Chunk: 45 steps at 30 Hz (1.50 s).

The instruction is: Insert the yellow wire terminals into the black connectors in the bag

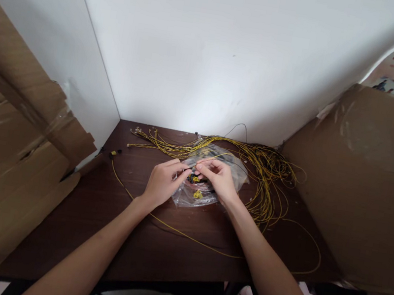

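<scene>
My left hand [166, 182] and my right hand [217, 176] meet over a clear plastic bag [188, 200] on the dark table. Between the fingertips of both hands runs a thin wire, pinched from either side; its end is too small to make out. Small yellow and black parts [197, 194] lie in or on the bag, below my fingers. Behind and to the right of my right hand spreads a large bundle of yellow and black wires [264, 170], with small pale connectors at its left end.
Dark brown table [179, 259] in front of a white wall [216, 46]. Cardboard stands at the left [2, 146] and right [369, 194]. One yellow wire [200, 243] crosses the table under my forearms, with a yellow and black piece [112, 153] at its left end.
</scene>
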Available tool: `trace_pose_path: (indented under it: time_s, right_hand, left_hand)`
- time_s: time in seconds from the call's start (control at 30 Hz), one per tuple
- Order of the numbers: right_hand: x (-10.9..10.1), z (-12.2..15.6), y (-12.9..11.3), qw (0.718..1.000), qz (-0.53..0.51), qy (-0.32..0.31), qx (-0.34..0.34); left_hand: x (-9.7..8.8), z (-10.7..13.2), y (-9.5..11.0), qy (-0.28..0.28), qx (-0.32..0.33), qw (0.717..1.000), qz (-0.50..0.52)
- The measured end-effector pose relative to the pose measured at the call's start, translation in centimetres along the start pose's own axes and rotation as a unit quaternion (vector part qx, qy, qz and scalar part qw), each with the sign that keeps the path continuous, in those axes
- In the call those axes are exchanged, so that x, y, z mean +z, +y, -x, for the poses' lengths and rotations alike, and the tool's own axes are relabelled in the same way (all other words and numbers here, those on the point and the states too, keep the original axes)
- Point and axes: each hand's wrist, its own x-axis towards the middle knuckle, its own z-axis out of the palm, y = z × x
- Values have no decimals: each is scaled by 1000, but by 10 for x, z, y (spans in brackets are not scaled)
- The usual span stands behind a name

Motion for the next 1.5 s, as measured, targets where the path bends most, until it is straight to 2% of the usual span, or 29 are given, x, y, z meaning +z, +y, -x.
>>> trace_pose_path:
  time_s: [0.43,0.7,1.27,1.5]
  right_hand:
    - [1,1,1,998,21,49,-17]
    - [2,1,5,998,53,2,-25]
    - [1,2,-1,994,37,96,-36]
    - [1,1,2,997,55,50,-27]
  left_hand:
    - [0,0,1,-1,-2,1000,-3]
    - [0,0,1,1,-5,1000,-5]
    - [1,0,2,1,-7,1000,3]
    - [1,0,1,0,7,1000,-9]
